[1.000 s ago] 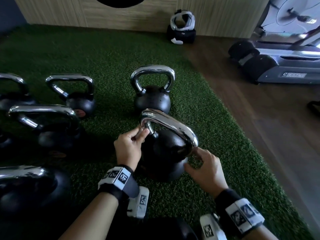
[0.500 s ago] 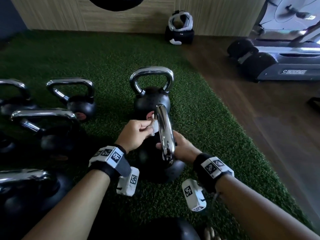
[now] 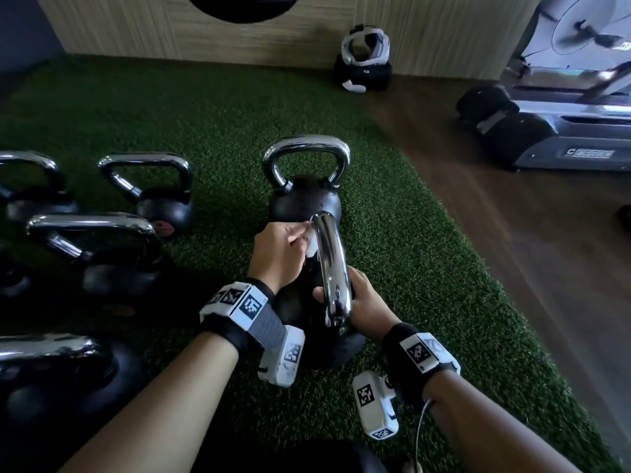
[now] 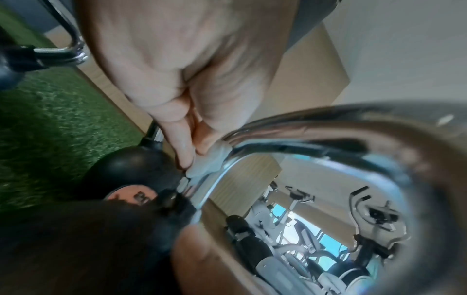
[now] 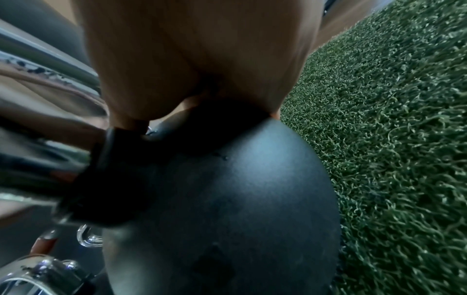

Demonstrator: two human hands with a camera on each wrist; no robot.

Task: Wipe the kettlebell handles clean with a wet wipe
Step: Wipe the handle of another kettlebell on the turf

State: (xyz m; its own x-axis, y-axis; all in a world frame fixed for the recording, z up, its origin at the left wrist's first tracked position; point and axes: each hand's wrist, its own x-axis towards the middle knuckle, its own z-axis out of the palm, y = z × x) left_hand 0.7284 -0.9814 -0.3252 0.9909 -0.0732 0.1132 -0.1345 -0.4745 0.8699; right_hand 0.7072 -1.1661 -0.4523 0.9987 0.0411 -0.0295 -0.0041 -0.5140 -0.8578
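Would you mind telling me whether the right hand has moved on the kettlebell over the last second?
Yes. The right hand has moved from the handle's near-right foot to up beside the chrome handle, which has turned end-on, nearer the upright kettlebell behind.

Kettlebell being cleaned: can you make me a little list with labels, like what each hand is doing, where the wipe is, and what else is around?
Place: green turf mat beside a wooden floor
Kettlebell being cleaned: black ball, shiny chrome handle
Left hand: pinches the white wet wipe against the far end of that handle
Right hand: holds the handle's near end
Other kettlebells: one just behind, several more to the left
Background: exercise machine at the right, black and white bag by the wall
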